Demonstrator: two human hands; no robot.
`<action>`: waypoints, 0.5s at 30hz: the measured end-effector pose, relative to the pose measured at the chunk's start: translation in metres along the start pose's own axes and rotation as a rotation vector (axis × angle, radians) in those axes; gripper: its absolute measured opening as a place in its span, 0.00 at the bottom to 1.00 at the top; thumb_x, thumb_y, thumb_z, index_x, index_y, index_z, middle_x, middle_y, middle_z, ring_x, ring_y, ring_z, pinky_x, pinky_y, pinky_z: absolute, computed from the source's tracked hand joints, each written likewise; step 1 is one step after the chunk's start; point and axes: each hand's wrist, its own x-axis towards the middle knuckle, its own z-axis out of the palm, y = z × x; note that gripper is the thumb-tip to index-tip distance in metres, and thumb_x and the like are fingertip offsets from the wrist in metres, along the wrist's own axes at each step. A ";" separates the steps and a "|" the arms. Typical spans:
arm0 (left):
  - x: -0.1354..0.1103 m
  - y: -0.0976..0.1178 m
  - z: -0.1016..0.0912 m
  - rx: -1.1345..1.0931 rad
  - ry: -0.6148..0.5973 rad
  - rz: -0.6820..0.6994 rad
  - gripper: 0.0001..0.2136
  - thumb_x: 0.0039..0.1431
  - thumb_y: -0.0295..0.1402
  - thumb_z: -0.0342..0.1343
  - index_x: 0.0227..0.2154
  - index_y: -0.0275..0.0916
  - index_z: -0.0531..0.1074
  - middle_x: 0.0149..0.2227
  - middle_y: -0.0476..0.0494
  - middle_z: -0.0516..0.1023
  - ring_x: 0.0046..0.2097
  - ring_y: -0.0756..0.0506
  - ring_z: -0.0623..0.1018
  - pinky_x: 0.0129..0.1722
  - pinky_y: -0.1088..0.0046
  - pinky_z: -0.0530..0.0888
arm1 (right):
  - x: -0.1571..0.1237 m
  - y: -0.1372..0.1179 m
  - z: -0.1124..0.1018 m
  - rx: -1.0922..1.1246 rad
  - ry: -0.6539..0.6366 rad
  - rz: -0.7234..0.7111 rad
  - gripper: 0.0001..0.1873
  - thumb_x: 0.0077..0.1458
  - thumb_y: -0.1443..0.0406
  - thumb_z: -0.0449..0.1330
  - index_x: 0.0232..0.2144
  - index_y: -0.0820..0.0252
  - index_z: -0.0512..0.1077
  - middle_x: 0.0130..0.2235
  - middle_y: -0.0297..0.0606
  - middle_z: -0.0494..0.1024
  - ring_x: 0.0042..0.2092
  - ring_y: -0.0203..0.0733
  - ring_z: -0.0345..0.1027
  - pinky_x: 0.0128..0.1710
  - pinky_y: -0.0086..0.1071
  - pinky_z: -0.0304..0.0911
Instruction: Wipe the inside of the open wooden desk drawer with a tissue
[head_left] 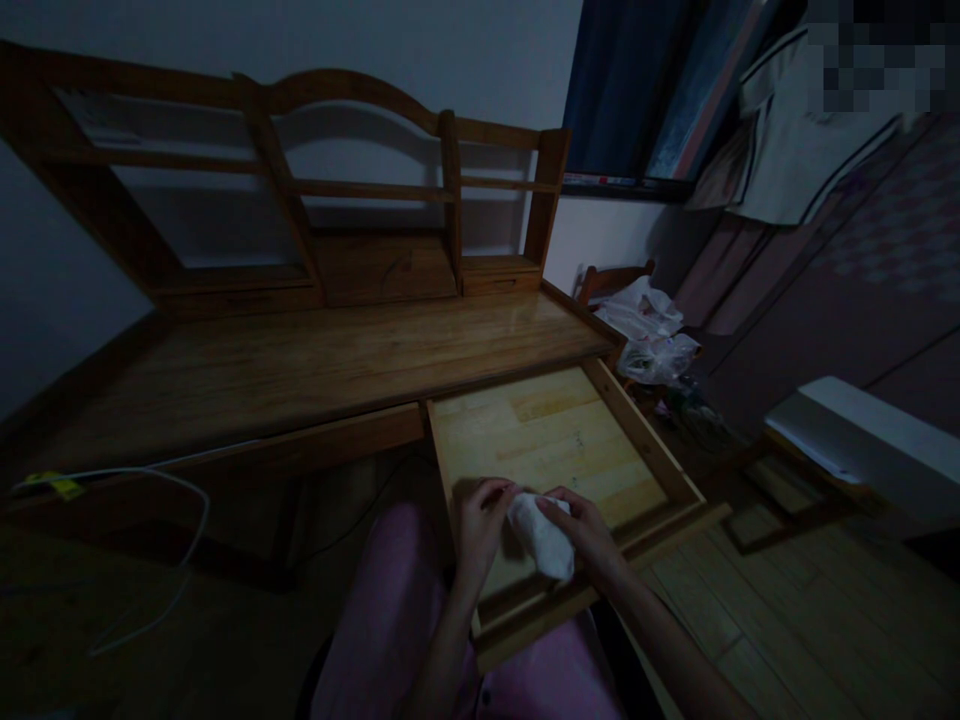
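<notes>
Pinching white cloth with both hands.

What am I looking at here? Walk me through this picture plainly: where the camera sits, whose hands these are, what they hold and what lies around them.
There is no machine here. The single picture comes from a camera worn on a person's head, looking forward and down, so the two hands at the bottom are that person's own. The left hand and the right hand both grip a crumpled white cloth over an open wooden drawer, pulled out from a wooden desk. The drawer's inside looks bare apart from the cloth. A shelf unit stands on the desk's back. A white cable hangs at the left, and plastic bags lie to the right of the desk. The room is dim.
</notes>
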 end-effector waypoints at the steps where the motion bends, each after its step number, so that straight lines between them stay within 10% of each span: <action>1: 0.000 0.001 0.000 -0.003 0.006 -0.011 0.08 0.57 0.38 0.63 0.31 0.39 0.80 0.33 0.44 0.81 0.39 0.44 0.79 0.41 0.71 0.73 | 0.000 0.000 0.000 0.001 -0.001 -0.003 0.30 0.40 0.39 0.70 0.29 0.59 0.75 0.25 0.32 0.72 0.28 0.37 0.63 0.27 0.30 0.57; 15: -0.001 0.009 -0.003 -0.045 -0.088 -0.110 0.18 0.63 0.48 0.56 0.31 0.40 0.82 0.35 0.38 0.84 0.40 0.39 0.81 0.43 0.63 0.75 | 0.001 0.001 0.001 0.016 -0.007 0.004 0.30 0.40 0.39 0.70 0.28 0.58 0.75 0.25 0.33 0.73 0.27 0.38 0.63 0.26 0.31 0.56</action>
